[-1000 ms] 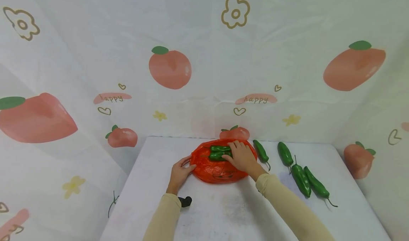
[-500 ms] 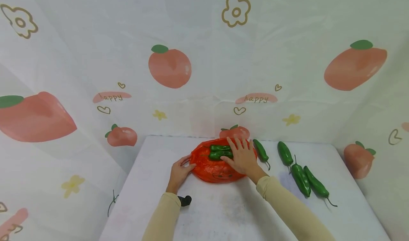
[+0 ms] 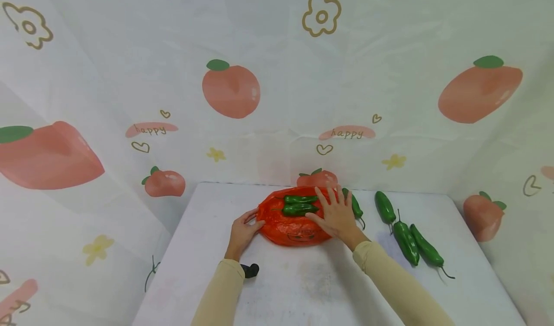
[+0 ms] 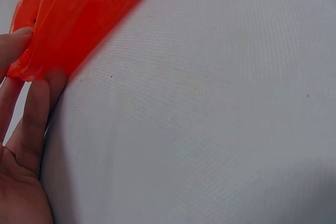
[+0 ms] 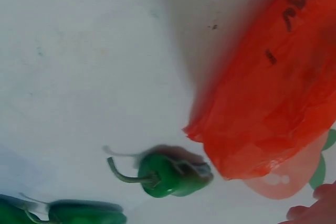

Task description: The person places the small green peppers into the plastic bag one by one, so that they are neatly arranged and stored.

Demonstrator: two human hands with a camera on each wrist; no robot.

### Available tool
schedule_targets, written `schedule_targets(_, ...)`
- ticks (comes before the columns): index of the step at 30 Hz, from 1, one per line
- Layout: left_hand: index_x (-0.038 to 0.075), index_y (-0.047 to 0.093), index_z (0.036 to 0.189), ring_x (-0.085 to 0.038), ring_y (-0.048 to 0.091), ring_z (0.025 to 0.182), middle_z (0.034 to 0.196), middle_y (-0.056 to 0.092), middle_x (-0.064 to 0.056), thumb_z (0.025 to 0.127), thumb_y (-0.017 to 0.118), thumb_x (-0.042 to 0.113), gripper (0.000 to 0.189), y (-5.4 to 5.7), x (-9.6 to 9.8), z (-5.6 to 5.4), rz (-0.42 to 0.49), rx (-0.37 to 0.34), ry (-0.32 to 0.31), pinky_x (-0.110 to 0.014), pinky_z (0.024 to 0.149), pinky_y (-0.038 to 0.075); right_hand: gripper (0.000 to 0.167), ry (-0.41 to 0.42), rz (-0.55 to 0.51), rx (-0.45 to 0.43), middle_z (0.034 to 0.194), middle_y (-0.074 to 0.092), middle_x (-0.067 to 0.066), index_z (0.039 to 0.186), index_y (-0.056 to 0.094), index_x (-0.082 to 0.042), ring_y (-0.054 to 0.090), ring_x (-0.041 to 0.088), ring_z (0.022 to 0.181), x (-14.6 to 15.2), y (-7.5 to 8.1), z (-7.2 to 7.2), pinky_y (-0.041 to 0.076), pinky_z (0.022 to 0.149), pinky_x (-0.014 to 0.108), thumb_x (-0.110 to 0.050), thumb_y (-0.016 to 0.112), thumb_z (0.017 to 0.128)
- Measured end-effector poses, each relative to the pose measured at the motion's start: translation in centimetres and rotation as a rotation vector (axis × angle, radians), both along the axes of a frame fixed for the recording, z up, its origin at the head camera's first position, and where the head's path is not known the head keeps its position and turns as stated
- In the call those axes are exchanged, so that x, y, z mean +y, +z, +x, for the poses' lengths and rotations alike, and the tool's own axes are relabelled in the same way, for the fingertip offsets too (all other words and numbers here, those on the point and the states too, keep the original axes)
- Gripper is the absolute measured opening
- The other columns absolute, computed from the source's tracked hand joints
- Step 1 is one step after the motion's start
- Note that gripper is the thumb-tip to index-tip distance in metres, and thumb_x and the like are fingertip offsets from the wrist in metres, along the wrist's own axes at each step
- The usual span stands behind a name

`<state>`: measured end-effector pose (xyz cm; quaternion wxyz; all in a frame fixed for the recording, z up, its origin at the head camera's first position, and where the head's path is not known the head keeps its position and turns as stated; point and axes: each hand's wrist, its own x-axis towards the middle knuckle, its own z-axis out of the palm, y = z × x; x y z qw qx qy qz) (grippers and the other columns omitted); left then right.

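Note:
A red plastic bag (image 3: 298,230) lies at the back of the white table with its mouth spread wide. Two green peppers (image 3: 299,209) rest side by side inside it. My left hand (image 3: 241,234) pinches the bag's left edge between thumb and fingers; the left wrist view shows the fingers (image 4: 35,114) at the red film (image 4: 79,19). Over the bag's right side, my right hand (image 3: 339,218) is spread with fingers apart, holding nothing. Just right of the bag, one green pepper (image 3: 357,206) is partly hidden by that hand; its curved stem shows in the right wrist view.
Three more green peppers lie to the right: a short one (image 3: 384,206) at the back, then a long one (image 3: 406,243) beside another long one (image 3: 427,245). A small black object (image 3: 250,270) sits by the left sleeve. A fruit-printed cloth (image 3: 277,76) stands behind the table.
My right hand has let go of the two peppers in the bag, spread its fingers and drawn back to the right. My left hand has stayed at the bag's edge.

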<state>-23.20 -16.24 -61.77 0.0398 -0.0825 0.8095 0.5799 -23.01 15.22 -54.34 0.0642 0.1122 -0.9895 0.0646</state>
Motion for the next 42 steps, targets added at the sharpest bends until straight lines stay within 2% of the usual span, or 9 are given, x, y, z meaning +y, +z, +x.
schedule_targets(3, 0.024, 0.066, 0.137, -0.028, 0.064, 0.126, 0.142, 0.065, -0.01, 0.088, 0.08, 0.035, 0.052, 0.0, 0.0, 0.0, -0.001, 0.001, 0.008, -0.042, 0.101, 0.058, 0.093, 0.003, 0.0, -0.01, 0.167, 0.027, 0.021, 0.163, 0.027, -0.022, 0.019, 0.053, 0.153, 0.5, -0.2, 0.1, 0.013, 0.12, 0.077, -0.075, 0.051, 0.091)
schedule_targets(8, 0.021, 0.067, 0.135, -0.017, 0.071, 0.097, 0.138, 0.067, -0.011, 0.086, 0.082, 0.036, 0.053, -0.4, -0.2, -0.1, -0.011, 0.037, 0.005, -0.038, 0.096, 0.06, 0.093, 0.001, 0.009, -0.026, 0.168, 0.024, 0.021, 0.163, 0.026, -0.02, 0.018, 0.053, 0.153, 1.6, -0.7, 0.0, 0.01, 0.12, 0.078, -0.075, 0.048, 0.091)
schedule_targets(12, 0.021, 0.068, 0.134, -0.01, 0.065, 0.078, 0.136, 0.069, -0.01, 0.086, 0.082, 0.036, 0.053, -0.5, -0.3, -0.2, -0.018, 0.057, -0.001, -0.032, 0.092, 0.061, 0.091, -0.011, -0.005, -0.018, 0.169, 0.021, 0.021, 0.163, 0.026, -0.019, 0.019, 0.053, 0.153, 2.5, -1.1, -0.2, 0.009, 0.12, 0.078, -0.073, 0.049, 0.093)
schedule_targets(16, 0.022, 0.068, 0.134, -0.012, 0.053, 0.061, 0.137, 0.068, -0.01, 0.086, 0.083, 0.035, 0.053, -0.3, -0.2, -0.2, -0.017, 0.049, 0.002, -0.024, 0.082, 0.059, 0.092, -0.025, -0.045, -0.027, 0.168, 0.021, 0.024, 0.163, 0.026, -0.016, 0.018, 0.054, 0.152, 3.5, -1.4, -0.3, 0.009, 0.12, 0.078, -0.071, 0.051, 0.093)
schedule_targets(19, 0.022, 0.068, 0.135, -0.012, 0.048, 0.059, 0.137, 0.068, -0.011, 0.086, 0.082, 0.035, 0.053, -0.2, -0.1, -0.2, -0.019, 0.046, 0.004, -0.021, 0.077, 0.057, 0.093, -0.037, -0.059, -0.055, 0.169, 0.017, 0.025, 0.163, 0.024, -0.015, 0.015, 0.055, 0.153, 4.3, -1.6, -0.4, 0.009, 0.12, 0.078, -0.071, 0.05, 0.094)
schedule_targets(24, 0.021, 0.067, 0.135, -0.011, 0.054, 0.066, 0.138, 0.068, -0.011, 0.087, 0.081, 0.035, 0.052, -0.1, -0.1, 0.0, -0.025, 0.049, 0.001, -0.029, 0.088, 0.06, 0.091, -0.06, -0.056, -0.066, 0.169, 0.017, 0.025, 0.162, 0.026, -0.013, 0.016, 0.055, 0.152, 5.4, -1.8, -0.5, 0.011, 0.12, 0.078, -0.068, 0.052, 0.094)
schedule_targets(31, 0.021, 0.068, 0.134, -0.011, 0.046, 0.057, 0.137, 0.068, -0.012, 0.086, 0.082, 0.033, 0.052, -0.2, -0.2, -0.2, -0.005, 0.054, -0.001, -0.019, 0.076, 0.056, 0.087, -0.084, -0.088, -0.071, 0.167, 0.019, 0.027, 0.161, 0.027, -0.011, 0.017, 0.056, 0.151, 6.4, -2.0, -0.3, 0.011, 0.119, 0.079, -0.063, 0.053, 0.096)
schedule_targets(34, 0.021, 0.068, 0.135, -0.011, 0.046, 0.058, 0.137, 0.068, -0.012, 0.086, 0.082, 0.034, 0.052, -0.3, -0.2, -0.3, -0.012, 0.055, 0.0, -0.019, 0.075, 0.056, 0.088, -0.09, -0.113, -0.09, 0.167, 0.017, 0.029, 0.162, 0.025, -0.01, 0.016, 0.056, 0.151, 6.9, -2.3, -0.1, 0.011, 0.119, 0.079, -0.062, 0.052, 0.097)
schedule_targets(42, 0.023, 0.067, 0.135, -0.014, 0.049, 0.062, 0.138, 0.068, -0.008, 0.087, 0.081, 0.036, 0.052, -0.3, -0.2, -0.2, -0.018, 0.043, 0.001, -0.024, 0.082, 0.059, 0.085, -0.111, -0.17, -0.134, 0.166, 0.014, 0.03, 0.162, 0.023, -0.009, 0.016, 0.057, 0.15, 7.7, -2.3, 0.3, 0.009, 0.121, 0.077, -0.06, 0.05, 0.099)
